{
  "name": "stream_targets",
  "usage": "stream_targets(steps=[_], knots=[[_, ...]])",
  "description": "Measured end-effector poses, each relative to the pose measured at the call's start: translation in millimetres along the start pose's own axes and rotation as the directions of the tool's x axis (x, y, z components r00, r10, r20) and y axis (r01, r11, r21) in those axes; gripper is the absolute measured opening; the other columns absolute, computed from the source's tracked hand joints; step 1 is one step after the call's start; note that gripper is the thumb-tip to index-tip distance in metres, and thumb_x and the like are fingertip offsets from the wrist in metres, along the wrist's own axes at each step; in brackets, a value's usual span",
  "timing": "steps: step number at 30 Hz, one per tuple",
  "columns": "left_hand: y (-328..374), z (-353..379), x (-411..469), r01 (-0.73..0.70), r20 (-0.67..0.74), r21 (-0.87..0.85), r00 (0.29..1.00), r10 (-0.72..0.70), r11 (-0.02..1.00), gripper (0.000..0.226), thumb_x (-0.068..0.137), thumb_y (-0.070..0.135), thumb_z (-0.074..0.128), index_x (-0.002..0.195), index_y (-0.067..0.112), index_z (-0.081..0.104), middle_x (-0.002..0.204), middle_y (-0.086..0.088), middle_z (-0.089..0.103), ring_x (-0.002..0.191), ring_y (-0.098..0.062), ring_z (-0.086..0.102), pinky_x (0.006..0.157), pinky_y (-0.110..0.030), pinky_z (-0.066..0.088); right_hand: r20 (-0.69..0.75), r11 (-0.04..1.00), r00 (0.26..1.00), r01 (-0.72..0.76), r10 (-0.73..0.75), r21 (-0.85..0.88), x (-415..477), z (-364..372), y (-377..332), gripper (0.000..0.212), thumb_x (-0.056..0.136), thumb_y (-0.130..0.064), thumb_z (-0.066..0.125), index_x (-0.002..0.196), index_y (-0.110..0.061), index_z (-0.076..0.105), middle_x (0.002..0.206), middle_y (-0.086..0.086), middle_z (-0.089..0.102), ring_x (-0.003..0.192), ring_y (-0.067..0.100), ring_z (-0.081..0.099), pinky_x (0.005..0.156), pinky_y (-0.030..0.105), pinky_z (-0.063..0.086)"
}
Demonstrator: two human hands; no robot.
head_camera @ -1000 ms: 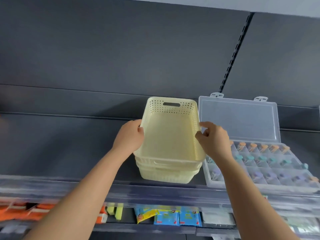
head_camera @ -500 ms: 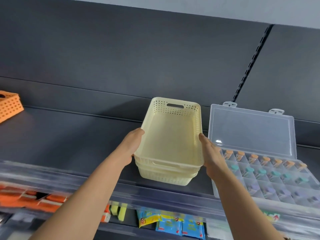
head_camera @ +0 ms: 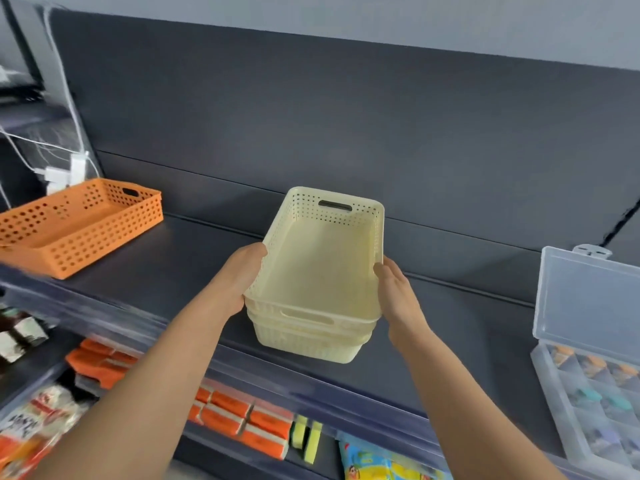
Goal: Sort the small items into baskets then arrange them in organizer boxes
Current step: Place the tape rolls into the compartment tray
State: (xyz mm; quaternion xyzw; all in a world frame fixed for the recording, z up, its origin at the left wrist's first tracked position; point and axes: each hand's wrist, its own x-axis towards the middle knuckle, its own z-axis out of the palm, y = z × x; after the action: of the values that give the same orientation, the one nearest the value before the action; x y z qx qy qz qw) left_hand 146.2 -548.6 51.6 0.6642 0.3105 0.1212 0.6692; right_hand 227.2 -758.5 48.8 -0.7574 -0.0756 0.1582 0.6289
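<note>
Both hands are gripping a stack of cream baskets (head_camera: 313,271) at the centre of the frame, one on each long side. The left hand (head_camera: 242,275) is pressing against the left wall, its fingers hidden behind the rim, so I cannot tell how they are set. The right hand (head_camera: 396,289) is lying flat against the right wall, fingers (head_camera: 381,270) pressed together and reaching up to the rim. Whether the stack is resting on the dark shelf (head_camera: 166,268) or being held just above it, I cannot tell. An orange basket (head_camera: 78,225) is sitting on the same shelf at the left of the frame, well apart. A clear organizer box (head_camera: 588,341) is standing open at the right edge, its compartments holding small orange and teal items. Packaged goods are showing on the lower shelf along the bottom.
</note>
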Motion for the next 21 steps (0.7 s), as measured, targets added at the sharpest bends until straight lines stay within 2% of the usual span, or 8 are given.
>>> stream_targets(steps=[10, 13, 16, 19, 21], knots=[[6.2, -181.4, 72.6, 0.032, -0.016, 0.108, 0.999, -0.030, 0.994, 0.024, 0.094, 0.024, 0.038, 0.089, 0.019, 0.061, 0.091, -0.005, 0.065, 0.083, -0.024, 0.060, 0.066, -0.032, 0.042, 0.005, 0.999, 0.999, -0.039, 0.039, -0.009, 12.4, 193.7, -26.1, 0.038, 0.095, -0.030, 0.031, 0.125, -0.032, 0.053, 0.116, -0.009, 0.061, 0.099, 0.009, 0.056, 0.064, 0.023, 0.039], [7.7, -221.9, 93.3, 0.037, -0.020, 0.164, 0.999, -0.034, 0.986, 0.023, 0.093, 0.026, 0.038, 0.093, 0.012, 0.056, 0.097, -0.009, 0.059, 0.089, -0.026, 0.055, 0.071, -0.034, 0.038, 0.019, 0.999, 0.999, -0.037, 0.037, -0.013, 17.8, 234.4, -32.9, 0.035, 0.096, -0.030, 0.031, 0.122, -0.033, 0.054, 0.107, -0.016, 0.060, 0.094, 0.000, 0.053, 0.062, 0.020, 0.036], [8.4, -250.7, 109.9, 0.019, -0.020, 0.214, 1.000, -0.015, 0.977, 0.023, 0.093, 0.027, 0.038, 0.095, 0.014, 0.056, 0.104, -0.007, 0.058, 0.096, -0.026, 0.054, 0.075, -0.036, 0.038, 0.043, 0.999, 0.999, -0.031, 0.031, -0.021, 24.4, 265.0, -38.5, 0.027, 0.097, -0.029, 0.031, 0.107, -0.041, 0.053, 0.095, -0.026, 0.056, 0.090, -0.004, 0.052, 0.062, 0.019, 0.037], [7.3, -271.1, 125.3, -0.027, 0.015, 0.244, 1.000, 0.024, 0.970, 0.031, 0.095, 0.029, 0.039, 0.117, 0.018, 0.058, 0.115, -0.001, 0.061, 0.104, -0.023, 0.056, 0.082, -0.036, 0.043, 0.074, 0.999, 0.997, -0.031, 0.034, -0.043, 34.1, 288.0, -42.1, 0.027, 0.097, -0.029, 0.031, 0.095, -0.047, 0.051, 0.093, -0.028, 0.056, 0.091, -0.002, 0.054, 0.064, 0.019, 0.039], [6.7, -281.0, 133.6, -0.033, 0.018, 0.262, 0.999, 0.029, 0.964, 0.034, 0.095, 0.029, 0.043, 0.126, 0.022, 0.056, 0.119, 0.001, 0.061, 0.108, -0.022, 0.057, 0.088, -0.039, 0.046, 0.099, 0.998, 0.994, -0.029, 0.035, -0.064, 40.5, 298.5, -43.4, 0.027, 0.097, -0.030, 0.031, 0.097, -0.046, 0.052, 0.097, -0.024, 0.058, 0.094, -0.001, 0.054, 0.066, 0.020, 0.041]])
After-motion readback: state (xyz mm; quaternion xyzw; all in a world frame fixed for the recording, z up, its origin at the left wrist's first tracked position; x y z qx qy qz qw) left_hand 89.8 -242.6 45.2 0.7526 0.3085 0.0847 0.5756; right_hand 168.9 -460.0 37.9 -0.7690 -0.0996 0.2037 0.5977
